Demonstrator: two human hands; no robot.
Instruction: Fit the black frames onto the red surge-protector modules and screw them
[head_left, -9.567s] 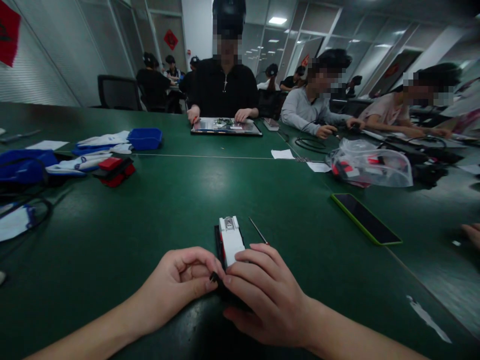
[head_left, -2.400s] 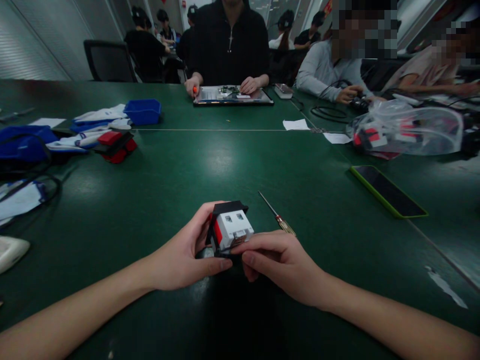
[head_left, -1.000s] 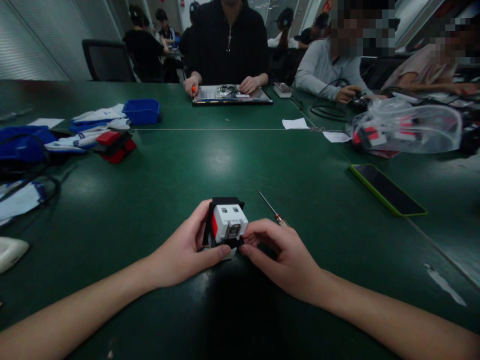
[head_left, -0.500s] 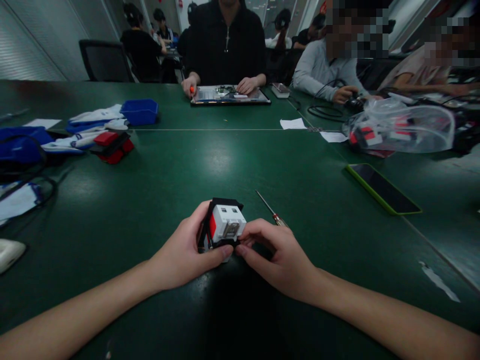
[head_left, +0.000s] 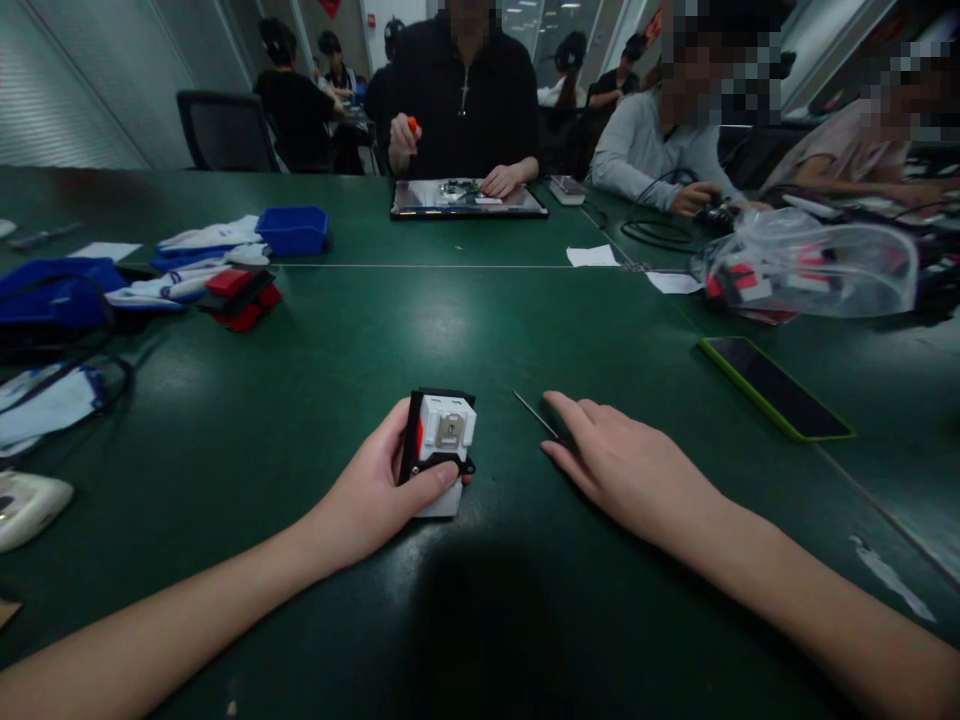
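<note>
Blue plastic forms the open-topped tray toward the desk's far left corner, contents hidden. My left hand clasps a white-and-red block in a black frame, mid-desk. Near it, a thin metal-shafted tool runs under my right hand; whether I grip it, I cannot tell. Likely I'm picking up, which calls for a firm pinch. Toward the right edge, a clear plastic bag holds red-and-white pieces.

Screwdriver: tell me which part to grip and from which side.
Take the screwdriver by its handle end, hidden under the right hand, probably from above and the right: its thin shaft points forward and left, so that approach should stay clear of the tip.
</note>
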